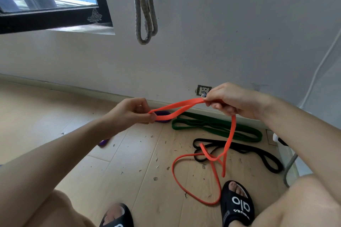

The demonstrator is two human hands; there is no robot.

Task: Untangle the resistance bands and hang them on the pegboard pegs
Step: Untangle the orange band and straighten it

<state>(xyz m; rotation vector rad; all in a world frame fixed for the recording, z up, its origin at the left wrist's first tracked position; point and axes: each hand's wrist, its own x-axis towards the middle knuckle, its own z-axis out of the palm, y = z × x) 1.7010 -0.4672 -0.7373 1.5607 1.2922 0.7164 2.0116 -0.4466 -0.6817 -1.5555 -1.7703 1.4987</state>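
An orange resistance band (177, 108) stretches between both hands above the floor. My left hand (132, 110) pinches one looped end of it. My right hand (230, 99) grips the band further along, and the rest hangs down in twisted loops onto the floor by my right foot. A green band (217, 125) lies along the skirting, a black band (258, 153) in front of it. A purple band (163, 116) shows partly behind my left hand and arm. A grey band (145, 5) hangs on the wall above; its peg is out of view.
A dark-framed window (55, 5) is at upper left, a wall socket (203, 89) low on the white wall. A white cable (321, 64) runs down the right wall near a metal leg (289, 166). My feet in black slides (238, 206) stand on the littered wooden floor.
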